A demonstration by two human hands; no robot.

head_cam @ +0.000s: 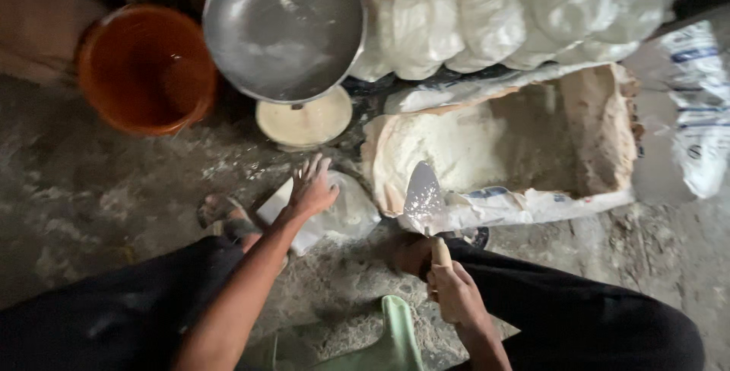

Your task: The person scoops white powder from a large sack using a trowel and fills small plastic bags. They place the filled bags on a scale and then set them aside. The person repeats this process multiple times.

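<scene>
My right hand (pixel 455 291) grips the wooden handle of a metal trowel (pixel 423 200). Its white-dusted blade points up at the torn edge of an open sack (pixel 601 124) that lies on its side with white powder (pixel 449 143) inside. My left hand (pixel 312 186) rests with fingers spread on a clear plastic bag (pixel 346 215) lying on the ground just left of the sack. The bag looks partly filled with white powder. I squat with both knees in dark trousers at the bottom of the view.
A metal weighing pan (pixel 283 25) sits on a cream scale base (pixel 304 122). An orange bucket (pixel 146 67) stands to the left. Filled white plastic bags (pixel 494 14) line the back. A printed white sack (pixel 699 112) lies at the right. A green object (pixel 395 337) sits between my legs.
</scene>
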